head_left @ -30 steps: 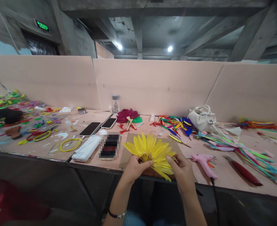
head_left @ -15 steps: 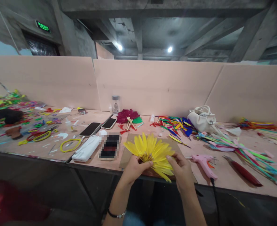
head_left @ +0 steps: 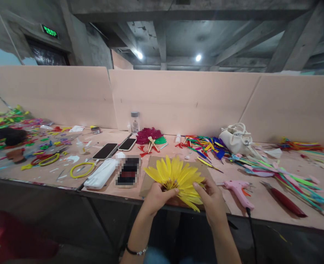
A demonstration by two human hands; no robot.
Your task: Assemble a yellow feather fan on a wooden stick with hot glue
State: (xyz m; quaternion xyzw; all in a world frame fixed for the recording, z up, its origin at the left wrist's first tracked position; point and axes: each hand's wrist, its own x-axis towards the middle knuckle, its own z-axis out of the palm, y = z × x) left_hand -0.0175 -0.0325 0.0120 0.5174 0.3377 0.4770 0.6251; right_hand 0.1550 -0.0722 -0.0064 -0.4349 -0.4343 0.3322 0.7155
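A fan of yellow feathers (head_left: 175,172) is held between my two hands over a brown board (head_left: 206,167) at the table's front edge. My left hand (head_left: 157,196) is closed on its lower left part, with the thumb across the base where the quills gather. My right hand (head_left: 212,196) pinches the feathers on the right side between thumb and fingers. Some of the fingers are hidden behind the fan. A pink glue gun (head_left: 239,190) lies on the table just right of my right hand.
Beyond the fan lie a dark red feather fan (head_left: 148,135) and loose colourful feathers (head_left: 206,145). Phones (head_left: 106,151) and a white power bank (head_left: 101,174) are on the left. Red-handled pliers (head_left: 285,201) and a white handbag (head_left: 236,137) are on the right. The glue gun's cord (head_left: 251,234) hangs off the edge.
My right thumb and fingers have shifted very slightly left on the yellow feathers. My left hand keeps its hold, and the fan stays in nearly the same place.
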